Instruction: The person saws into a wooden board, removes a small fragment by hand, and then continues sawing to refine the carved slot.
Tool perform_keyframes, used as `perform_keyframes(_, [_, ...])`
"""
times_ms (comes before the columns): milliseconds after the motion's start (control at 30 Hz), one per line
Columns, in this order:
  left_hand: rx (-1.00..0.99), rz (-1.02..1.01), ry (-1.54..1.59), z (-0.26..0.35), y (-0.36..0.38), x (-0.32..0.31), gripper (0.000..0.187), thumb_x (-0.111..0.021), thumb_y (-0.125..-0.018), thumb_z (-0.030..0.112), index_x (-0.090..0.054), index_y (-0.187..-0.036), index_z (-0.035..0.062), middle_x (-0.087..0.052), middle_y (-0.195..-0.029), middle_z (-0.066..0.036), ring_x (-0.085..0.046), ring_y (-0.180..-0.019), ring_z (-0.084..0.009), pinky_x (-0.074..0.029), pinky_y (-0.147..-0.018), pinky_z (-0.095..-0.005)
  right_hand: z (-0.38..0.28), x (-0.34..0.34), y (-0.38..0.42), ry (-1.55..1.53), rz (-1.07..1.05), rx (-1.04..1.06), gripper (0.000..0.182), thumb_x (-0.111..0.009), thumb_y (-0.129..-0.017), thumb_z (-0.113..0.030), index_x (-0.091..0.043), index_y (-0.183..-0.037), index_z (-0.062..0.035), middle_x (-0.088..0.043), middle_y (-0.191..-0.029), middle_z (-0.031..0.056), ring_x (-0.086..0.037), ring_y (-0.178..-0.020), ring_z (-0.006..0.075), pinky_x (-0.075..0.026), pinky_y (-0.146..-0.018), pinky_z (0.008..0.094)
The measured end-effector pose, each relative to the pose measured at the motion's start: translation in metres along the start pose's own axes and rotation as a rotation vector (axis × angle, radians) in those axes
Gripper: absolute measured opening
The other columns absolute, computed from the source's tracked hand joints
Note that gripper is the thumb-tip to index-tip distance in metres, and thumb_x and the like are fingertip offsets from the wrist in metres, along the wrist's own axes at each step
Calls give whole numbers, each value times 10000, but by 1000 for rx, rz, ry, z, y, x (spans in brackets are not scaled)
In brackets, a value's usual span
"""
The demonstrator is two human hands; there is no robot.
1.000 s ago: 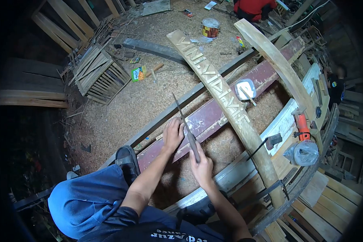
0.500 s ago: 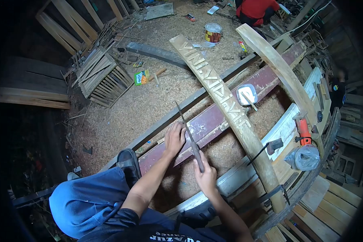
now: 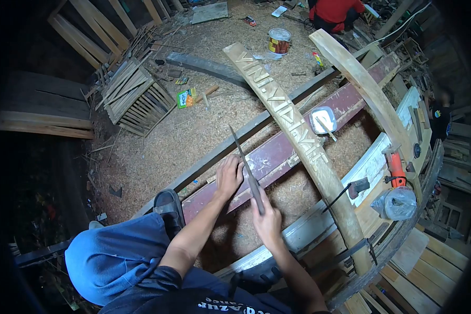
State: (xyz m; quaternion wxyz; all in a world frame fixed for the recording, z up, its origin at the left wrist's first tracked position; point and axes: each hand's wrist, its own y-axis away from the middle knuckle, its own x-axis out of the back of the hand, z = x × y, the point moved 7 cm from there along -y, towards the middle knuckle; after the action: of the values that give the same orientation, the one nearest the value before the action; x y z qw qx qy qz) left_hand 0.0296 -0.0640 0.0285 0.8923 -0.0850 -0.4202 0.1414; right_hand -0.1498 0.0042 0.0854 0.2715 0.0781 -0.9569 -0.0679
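Note:
My right hand (image 3: 268, 222) is closed around the dark handle of a long, narrow-bladed cutting tool (image 3: 246, 166). Its blade points away from me, seen almost edge-on, so whether it has teeth cannot be made out. Close to the blade's left side, my left hand (image 3: 228, 177) presses down on the maroon plank (image 3: 277, 153), fingers together. A pale end of a thin wood strip (image 3: 211, 179) sticks out left of that hand; the rest is hidden. Across the maroon plank lies a long board (image 3: 327, 178) with raised wooden letter pieces along it.
A tub of white paste (image 3: 322, 119) with a stick stands beyond the board. At right are a curved board (image 3: 350, 70), an orange power tool (image 3: 397, 170) and a plastic bag (image 3: 399, 204). A paint can (image 3: 279, 42) and slatted crate (image 3: 141, 97) stand on shavings. A person in red (image 3: 336, 13) crouches far off.
The blade and my right hand have slid slightly forward, away from me. My left hand keeps its place on the plank. The whole view has shifted a little.

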Motion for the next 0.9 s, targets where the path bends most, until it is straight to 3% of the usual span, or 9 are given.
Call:
perform_keyframes(33, [12, -34, -31, -2, 1, -1, 130, -659, -933, 108, -629, -998, -1, -654, -1037, -177, -636, -963, -402, -516, -845, -480, 0, 7, 9, -30, 58, 107, 470, -626, -1014, -339, -583, -1425, -116, -668, -742, 299, -677, -697, 493, -517, -589, 557])
perform_keyframes(167, [7, -6, 33, 2, 0, 1, 113, -647, -913, 78, -593, -966, -5, -611, -1001, -179, -605, -931, -408, -495, -812, -482, 5, -14, -19, 51, 20, 41, 457, -636, -1009, -335, -592, -1427, -156, -666, -748, 307, -684, -703, 490, -528, -598, 548])
perform_keyframes(400, [3, -10, 3, -4, 2, -3, 110, -646, -905, 64, -597, -987, 9, -631, -1031, -167, -618, -939, -397, -504, -822, -471, 0, 1, 4, 72, 75, 129, 476, -632, -1009, -353, -576, -1442, -164, -666, -729, 303, -682, -677, 486, -531, -589, 550])
perform_keyframes(433, [-6, 0, 16, -3, 2, -3, 108, -645, -901, 57, -600, -988, 11, -639, -1048, -164, -622, -942, -397, -506, -828, -469, 2, -8, -10, 79, -35, -3, 478, -632, -1009, -356, -576, -1445, -170, -669, -728, 300, -690, -683, 480, -534, -584, 542])
perform_keyframes(533, [9, -16, 5, -3, 2, -2, 108, -646, -898, 53, -600, -987, 11, -643, -1052, -161, -621, -946, -395, -505, -837, -461, 2, -5, -11, 95, -10, 46, 480, -637, -1008, -352, -574, -1451, -177, -681, -743, 287, -692, -678, 475, -537, -585, 532])
perform_keyframes(600, [8, 6, 6, -5, -1, 1, 113, -648, -897, 52, -600, -990, 9, -643, -1049, -162, -621, -946, -397, -506, -826, -467, -1, 16, 12, 33, 73, 140, 464, -641, -1008, -337, -599, -1429, -146, -700, -779, 266, -695, -701, 473, -536, -576, 521])
perform_keyframes(700, [13, -31, -15, -1, 1, -1, 124, -653, -907, 78, -608, -1000, 8, -636, -1035, -165, -618, -935, -404, -500, -805, -479, -2, 3, -2, 87, 46, 95, 456, -647, -1006, -328, -613, -1413, -127, -700, -783, 270, -707, -696, 449, -541, -584, 508])
perform_keyframes(867, [-2, -12, -22, 1, -2, 2, 132, -656, -912, 91, -608, -999, 4, -628, -1026, -172, -614, -934, -405, -497, -811, -473, 1, 16, 13, 45, 11, 31, 436, -651, -1004, -311, -624, -1398, -126, -668, -699, 260, -705, -657, 421, -534, -598, 498])
perform_keyframes(900, [-8, -10, -32, 1, 0, 2, 136, -658, -913, 94, -607, -999, 2, -627, -1023, -174, -615, -935, -404, -498, -812, -472, 4, 21, 21, 0, 70, 125, 431, -650, -1003, -307, -623, -1398, -137, -652, -675, 261, -699, -653, 422, -525, -595, 503])
